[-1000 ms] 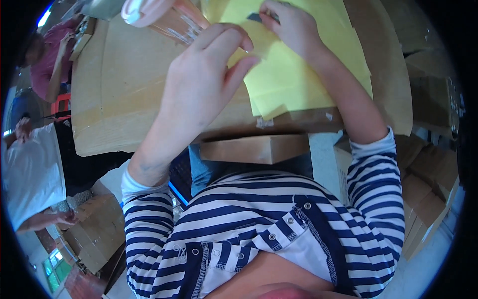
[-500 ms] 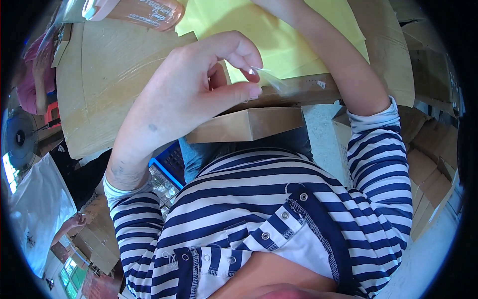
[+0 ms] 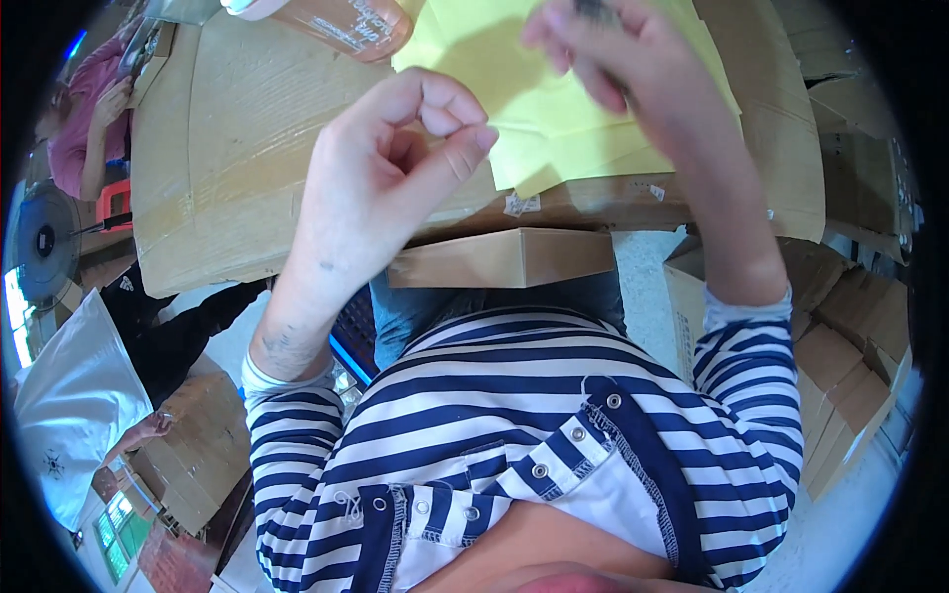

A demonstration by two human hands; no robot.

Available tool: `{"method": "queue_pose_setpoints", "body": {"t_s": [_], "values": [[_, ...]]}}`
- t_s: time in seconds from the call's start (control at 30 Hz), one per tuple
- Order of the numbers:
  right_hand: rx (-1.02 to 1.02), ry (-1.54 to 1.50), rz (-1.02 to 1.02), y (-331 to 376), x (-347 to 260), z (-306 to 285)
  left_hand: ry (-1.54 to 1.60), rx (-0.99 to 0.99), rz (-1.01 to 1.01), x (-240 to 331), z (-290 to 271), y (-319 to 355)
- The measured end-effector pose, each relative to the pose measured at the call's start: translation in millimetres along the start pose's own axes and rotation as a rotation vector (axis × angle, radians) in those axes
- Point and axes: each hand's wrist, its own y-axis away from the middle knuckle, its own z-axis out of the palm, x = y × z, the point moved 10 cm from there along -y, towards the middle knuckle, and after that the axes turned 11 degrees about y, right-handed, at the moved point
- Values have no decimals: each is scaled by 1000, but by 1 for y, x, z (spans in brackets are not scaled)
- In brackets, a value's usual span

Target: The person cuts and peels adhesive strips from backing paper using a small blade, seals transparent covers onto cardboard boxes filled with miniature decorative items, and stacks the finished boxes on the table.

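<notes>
Pinched narrow, contents indiscernible, the left hand [image 3: 371,183] sits near yellow sheets [image 3: 559,148] on the cardboard-topped table [image 3: 217,168], where the blurred right hand [image 3: 652,64], apparently holding a dark item [image 3: 595,11], could shift them by brushing.

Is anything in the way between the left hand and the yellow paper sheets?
Nothing visible stands between the left hand and the yellow paper sheets; the hand appears at their left edge, though its height above them can't be judged. The orange-tinted cup is beyond the hand, by the sheets' upper left, not between.
</notes>
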Motion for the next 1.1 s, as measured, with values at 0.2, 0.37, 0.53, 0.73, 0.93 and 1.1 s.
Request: {"method": "queue_pose_setpoints", "body": {"t_s": [0.2,0.37,0.53,0.73,0.93,1.1], "values": [[-105,-310,-186,39,26,43,-260,77,224,24,10,15],[42,-205,-284,46,19,48,-394,85,346,29,18,22],[242,-12,-490,44,20,44,-472,45,325,23,25,18],[382,35,-595,50,22,42,-510,11,308,18,29,16],[495,198,-522,62,18,37,-686,26,307,15,34,15],[635,213,-563,72,24,30,-657,34,228,16,36,8]]}}
